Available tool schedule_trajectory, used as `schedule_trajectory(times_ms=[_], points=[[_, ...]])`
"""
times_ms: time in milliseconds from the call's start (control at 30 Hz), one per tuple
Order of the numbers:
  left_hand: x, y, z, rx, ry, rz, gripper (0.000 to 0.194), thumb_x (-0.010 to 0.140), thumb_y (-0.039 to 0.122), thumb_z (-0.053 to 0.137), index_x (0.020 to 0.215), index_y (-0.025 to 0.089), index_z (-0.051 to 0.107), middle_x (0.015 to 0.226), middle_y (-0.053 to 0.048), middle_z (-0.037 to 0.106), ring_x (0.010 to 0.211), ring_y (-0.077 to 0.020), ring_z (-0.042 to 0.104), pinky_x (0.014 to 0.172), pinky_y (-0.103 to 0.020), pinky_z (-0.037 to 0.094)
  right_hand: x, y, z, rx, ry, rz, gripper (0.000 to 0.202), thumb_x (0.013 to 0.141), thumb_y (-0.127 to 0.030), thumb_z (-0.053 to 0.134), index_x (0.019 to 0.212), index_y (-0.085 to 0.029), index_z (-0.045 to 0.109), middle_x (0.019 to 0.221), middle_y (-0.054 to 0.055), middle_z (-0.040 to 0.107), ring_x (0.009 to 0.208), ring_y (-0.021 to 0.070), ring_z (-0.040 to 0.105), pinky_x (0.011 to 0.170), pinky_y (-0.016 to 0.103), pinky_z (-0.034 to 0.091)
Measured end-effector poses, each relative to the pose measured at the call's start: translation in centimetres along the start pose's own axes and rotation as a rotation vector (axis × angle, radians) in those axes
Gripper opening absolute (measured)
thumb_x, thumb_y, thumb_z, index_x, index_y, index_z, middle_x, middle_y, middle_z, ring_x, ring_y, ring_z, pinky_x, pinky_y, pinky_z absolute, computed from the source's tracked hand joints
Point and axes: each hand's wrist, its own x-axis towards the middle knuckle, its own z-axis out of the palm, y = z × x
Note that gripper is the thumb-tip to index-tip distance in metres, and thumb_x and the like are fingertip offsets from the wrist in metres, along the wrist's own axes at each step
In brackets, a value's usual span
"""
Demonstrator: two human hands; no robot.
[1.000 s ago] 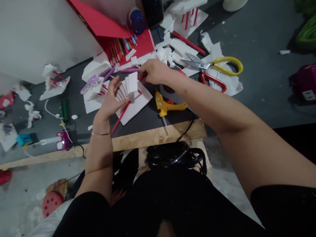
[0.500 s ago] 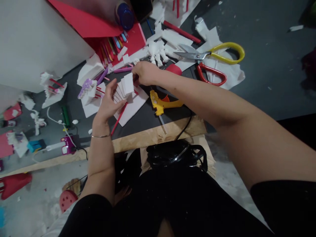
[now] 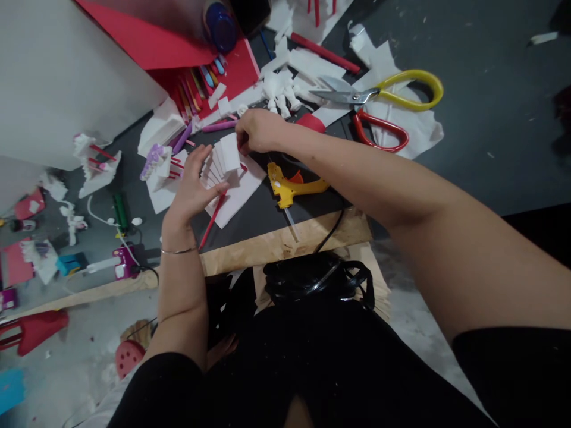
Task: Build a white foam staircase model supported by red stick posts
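A small white model [image 3: 222, 159] of fanned, stepped pieces, like a spiral staircase, stands on a white square base [image 3: 243, 191] with red sticks about it. My left hand [image 3: 190, 187] curves around its left side, thumb at the front and fingers behind, gripping it lightly. At its upper right edge, my right hand [image 3: 259, 131] has its fingers pinched together; what lies between the fingertips is hidden. A red stick [image 3: 213, 220] slants from the model towards the table's front edge. Just right of the base lies a yellow glue gun [image 3: 289, 187], its clear glue stick pointing towards me.
Large scissors [image 3: 357, 95] with yellow and red handles lie on white scraps at the right. Behind are a blue-capped jar [image 3: 220, 30] and coloured pens [image 3: 191, 89] on red card. Other small white models [image 3: 158, 166] and a purple glue gun [image 3: 125, 261] are at the left.
The view has shifted slightly, so the table things appear a little displaced. Both hands stay at the white stepped model in nearly the same pose.
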Motion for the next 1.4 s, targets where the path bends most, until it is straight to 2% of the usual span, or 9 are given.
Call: schedule_trajectory(times_ms=[200,300,400,500,567,667,767,1133,1400], points=[[1.0,2.6,0.2,0.013,0.009,0.032,0.094,0.070,0.084,0.083,0.150,0.038,0.061,0.171,-0.008,0.048,0.165,-0.0402,0.034,0.140,-0.062,0.020,0.3,0.3,0.1,0.056,-0.030,0.002,0.022,0.080,-0.014,0.082,0.095,-0.030,0.086,0.106,0.002,0.086,0.095,0.0239,0.076,0.083,0.037,0.055],[1.7,3.6,0.5,-0.009,0.000,0.022,0.087,0.073,0.085,0.080,0.145,0.039,0.065,0.168,-0.007,0.053,0.163,-0.0403,0.038,0.139,-0.063,0.021,1.2,1.2,1.0,0.148,0.008,-0.015,0.004,0.081,-0.029,0.085,0.080,-0.027,0.082,0.092,0.002,0.085,0.087,0.0205,0.074,0.082,0.038,0.054],[2.2,3.9,0.7,-0.033,-0.016,0.009,0.087,0.072,0.086,0.079,0.143,0.038,0.066,0.165,-0.008,0.057,0.161,-0.0403,0.042,0.139,-0.063,0.021,2.2,1.9,1.8,0.179,0.039,-0.050,0.036,0.084,-0.055,0.080,0.067,-0.024,0.075,0.073,0.001,0.079,0.084,0.0156,0.073,0.081,0.037,0.051],[2.2,3.6,0.6,-0.027,-0.017,0.008,0.089,0.072,0.085,0.080,0.145,0.036,0.065,0.166,-0.009,0.056,0.162,-0.0399,0.041,0.140,-0.060,0.021,2.5,1.7,1.8,0.147,0.030,-0.037,0.046,0.087,-0.064,0.072,0.065,-0.024,0.074,0.071,0.001,0.078,0.087,0.0145,0.074,0.081,0.035,0.051],[2.1,3.2,0.5,-0.004,-0.003,0.008,0.097,0.069,0.084,0.083,0.149,0.034,0.061,0.169,-0.011,0.052,0.163,-0.0407,0.038,0.140,-0.059,0.020,2.1,1.0,1.5,0.113,0.016,-0.009,0.036,0.088,-0.056,0.074,0.070,-0.024,0.077,0.080,0.002,0.082,0.091,0.0169,0.075,0.083,0.035,0.053],[1.5,2.6,0.2,0.013,0.018,-0.012,0.116,0.059,0.083,0.090,0.156,0.031,0.054,0.173,-0.015,0.045,0.164,-0.0443,0.035,0.140,-0.061,0.019,1.1,0.0,0.7,0.065,-0.008,0.006,0.004,0.084,-0.029,0.080,0.085,-0.027,0.083,0.098,0.003,0.085,0.095,0.0218,0.076,0.085,0.035,0.056],[0.9,2.0,0.2,-0.024,0.013,-0.040,0.127,0.054,0.083,0.092,0.159,0.028,0.050,0.175,-0.019,0.042,0.163,-0.0469,0.036,0.137,-0.065,0.023,0.2,-0.5,0.2,0.024,-0.023,-0.001,0.025,0.079,-0.011,0.078,0.096,-0.027,0.085,0.106,0.004,0.085,0.100,0.0245,0.075,0.088,0.035,0.056],[0.0,1.9,1.9,0.027,-0.004,0.052,0.118,0.081,0.087,0.070,0.170,0.020,0.032,0.176,-0.023,0.038,0.161,-0.0437,0.040,0.133,-0.061,0.034,-1.2,-0.1,-0.4,-0.106,-0.034,-0.086,0.028,0.085,-0.014,0.068,0.109,-0.022,0.080,0.120,0.008,0.080,0.116,0.0304,0.072,0.098,0.038,0.055],[0.1,2.3,1.3,-0.029,-0.031,0.052,0.116,0.081,0.086,0.071,0.170,0.023,0.033,0.178,-0.022,0.035,0.162,-0.0431,0.039,0.133,-0.060,0.034,-1.6,0.0,-0.4,-0.089,-0.028,-0.076,0.028,0.084,-0.015,0.067,0.107,-0.017,0.082,0.117,0.011,0.081,0.113,0.0307,0.073,0.095,0.039,0.054]])
